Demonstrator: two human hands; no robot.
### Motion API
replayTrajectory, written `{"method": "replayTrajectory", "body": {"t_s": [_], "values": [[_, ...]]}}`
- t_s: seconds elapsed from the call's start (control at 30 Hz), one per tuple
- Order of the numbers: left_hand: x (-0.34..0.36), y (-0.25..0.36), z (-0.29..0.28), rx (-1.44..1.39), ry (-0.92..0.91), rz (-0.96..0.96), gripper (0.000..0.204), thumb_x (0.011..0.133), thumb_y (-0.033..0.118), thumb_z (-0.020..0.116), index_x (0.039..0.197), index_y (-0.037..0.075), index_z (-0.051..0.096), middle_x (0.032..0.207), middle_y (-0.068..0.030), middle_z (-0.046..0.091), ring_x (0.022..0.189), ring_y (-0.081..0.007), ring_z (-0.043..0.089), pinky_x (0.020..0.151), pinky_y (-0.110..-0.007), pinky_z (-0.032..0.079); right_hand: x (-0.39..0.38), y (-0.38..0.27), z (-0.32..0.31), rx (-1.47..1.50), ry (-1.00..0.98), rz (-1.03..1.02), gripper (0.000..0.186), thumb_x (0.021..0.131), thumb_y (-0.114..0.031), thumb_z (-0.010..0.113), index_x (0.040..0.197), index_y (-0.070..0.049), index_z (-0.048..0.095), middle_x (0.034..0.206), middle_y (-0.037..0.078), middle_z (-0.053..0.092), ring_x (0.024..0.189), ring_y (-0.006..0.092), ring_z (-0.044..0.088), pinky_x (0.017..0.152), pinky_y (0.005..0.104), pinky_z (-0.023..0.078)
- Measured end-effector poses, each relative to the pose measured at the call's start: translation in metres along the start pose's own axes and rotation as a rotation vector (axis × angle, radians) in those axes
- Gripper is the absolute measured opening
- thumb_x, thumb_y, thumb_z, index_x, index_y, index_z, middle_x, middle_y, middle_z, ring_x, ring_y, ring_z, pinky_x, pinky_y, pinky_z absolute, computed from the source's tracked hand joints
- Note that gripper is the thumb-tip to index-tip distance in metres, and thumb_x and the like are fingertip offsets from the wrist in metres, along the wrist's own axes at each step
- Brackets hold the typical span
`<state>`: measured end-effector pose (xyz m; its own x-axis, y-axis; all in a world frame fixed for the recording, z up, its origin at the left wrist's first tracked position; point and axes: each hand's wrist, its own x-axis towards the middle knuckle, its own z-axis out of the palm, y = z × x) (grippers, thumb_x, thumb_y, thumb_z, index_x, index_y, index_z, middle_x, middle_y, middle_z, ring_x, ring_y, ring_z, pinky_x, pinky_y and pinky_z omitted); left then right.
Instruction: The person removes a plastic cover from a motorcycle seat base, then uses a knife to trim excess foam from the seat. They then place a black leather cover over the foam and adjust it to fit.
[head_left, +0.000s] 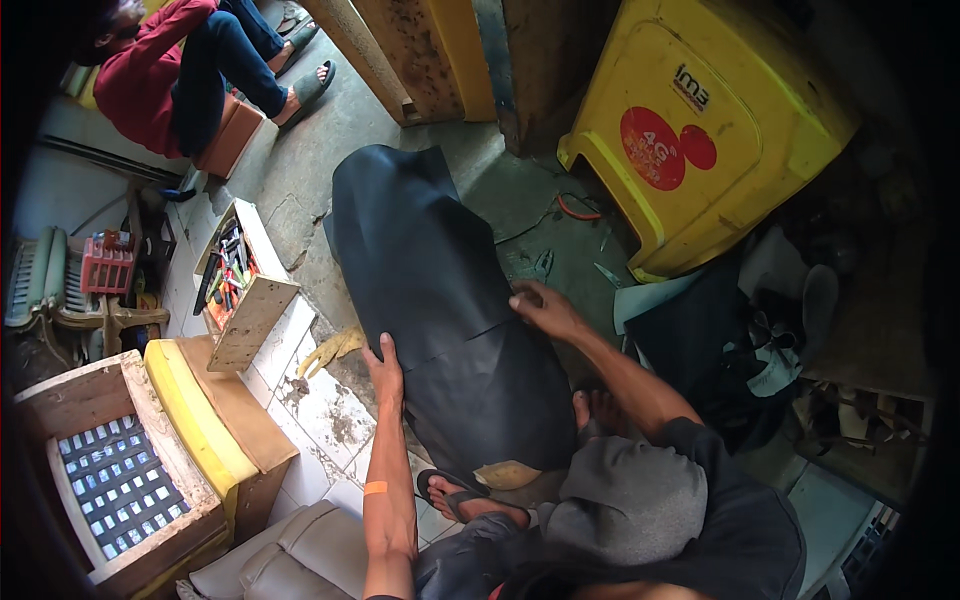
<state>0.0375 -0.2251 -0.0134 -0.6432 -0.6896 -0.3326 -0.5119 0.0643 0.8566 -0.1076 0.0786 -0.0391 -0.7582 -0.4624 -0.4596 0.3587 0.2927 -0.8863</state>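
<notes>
A large black leather-like sheet (430, 270) is draped over a long, bulky form in front of me, with creases across its middle and folds at the far end. A tan edge (508, 474) shows from beneath its near end. Along the sheet's left side rests my left hand (384, 372), thumb and forefinger apart against the material. At the right side my right hand (545, 308) has curled fingers at the sheet's edge, seeming to pinch it. The undersides of both hands are hidden. One sandalled foot (455, 497) is beside the near end.
A yellow plastic stool (690, 140) stands at the far right. Pliers (544, 263) and an orange-handled tool (580, 207) lie on the floor. To the left are a wooden tool box (255, 305), a yellow glove (332, 350) and a wooden frame with webbing (120, 480). Another person (190, 70) sits far left.
</notes>
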Motion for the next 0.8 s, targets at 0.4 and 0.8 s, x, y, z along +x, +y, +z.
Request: {"method": "replayTrajectory", "body": {"t_s": [0.4,0.8], "values": [[-0.005,0.068,0.052,0.921,0.017,0.691,0.065,0.097,0.026,0.05,0.157,0.006,0.034,0.164,-0.023,0.026,0.154,-0.0404,0.021,0.123,-0.06,0.016,0.009,-0.113,0.077,-0.926,0.118,-0.789,0.06,0.102,-0.04,0.053,0.152,-0.009,0.044,0.161,0.016,0.037,0.151,0.0333,0.029,0.119,0.0598,0.024],[0.0,0.06,0.059,1.111,-0.196,0.643,0.061,0.102,0.031,0.036,0.16,0.011,0.03,0.169,-0.0154,0.017,0.157,-0.038,0.01,0.124,-0.06,0.008,0.029,-0.08,0.084,-1.025,0.0,-0.747,0.06,0.106,-0.047,0.039,0.156,-0.014,0.039,0.164,0.008,0.035,0.155,0.0301,0.022,0.121,0.065,0.016]]}}
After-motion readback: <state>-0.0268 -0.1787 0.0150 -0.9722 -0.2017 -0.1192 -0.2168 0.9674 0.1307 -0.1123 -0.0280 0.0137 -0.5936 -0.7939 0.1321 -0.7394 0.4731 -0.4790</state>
